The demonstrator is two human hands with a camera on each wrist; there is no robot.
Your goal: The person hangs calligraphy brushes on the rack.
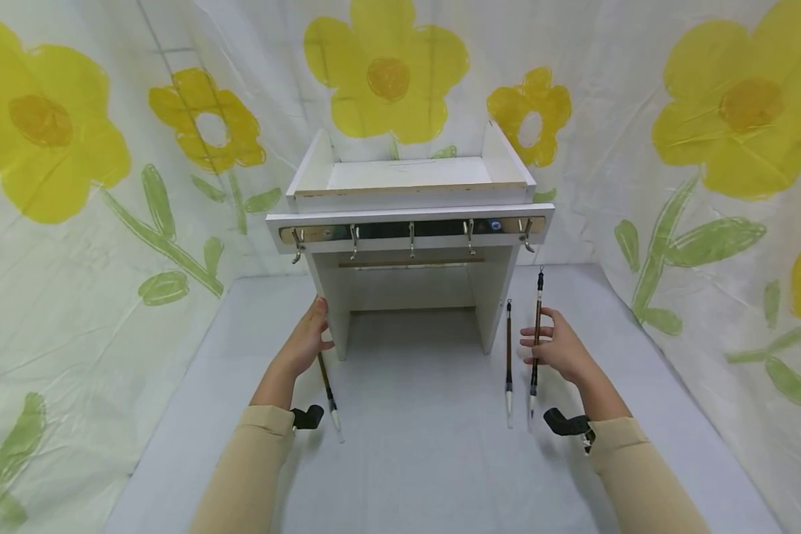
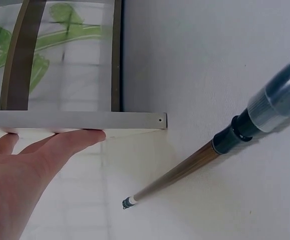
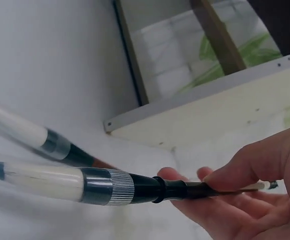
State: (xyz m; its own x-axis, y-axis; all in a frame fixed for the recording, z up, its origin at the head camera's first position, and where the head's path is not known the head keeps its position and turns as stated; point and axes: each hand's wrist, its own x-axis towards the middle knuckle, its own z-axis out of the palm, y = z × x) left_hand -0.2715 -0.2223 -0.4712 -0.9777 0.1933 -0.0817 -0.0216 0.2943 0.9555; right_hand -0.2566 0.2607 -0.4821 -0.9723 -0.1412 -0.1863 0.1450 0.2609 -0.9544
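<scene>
My right hand (image 1: 562, 350) pinches a calligraphy brush (image 1: 540, 293) between thumb and fingers, at the right of a white wooden shelf (image 1: 410, 199). In the right wrist view this brush's pale bristles and dark tip (image 3: 44, 182) point away from the hand. A second brush (image 1: 509, 345) lies on the table between the held one and the shelf's right panel. On the other side, my left hand (image 1: 302, 345) rests with extended fingers against the outer face of the left panel (image 2: 79, 120). Beside it lies a third brush (image 2: 180, 170), its bristle end toward me.
A metal strip with several hooks (image 1: 411, 239) runs across the shelf's front, and a thin wooden rod (image 1: 410, 262) spans beneath it. The shelf stands on a pale table (image 1: 414, 445). A curtain with yellow flowers (image 1: 387, 74) hangs behind and at both sides.
</scene>
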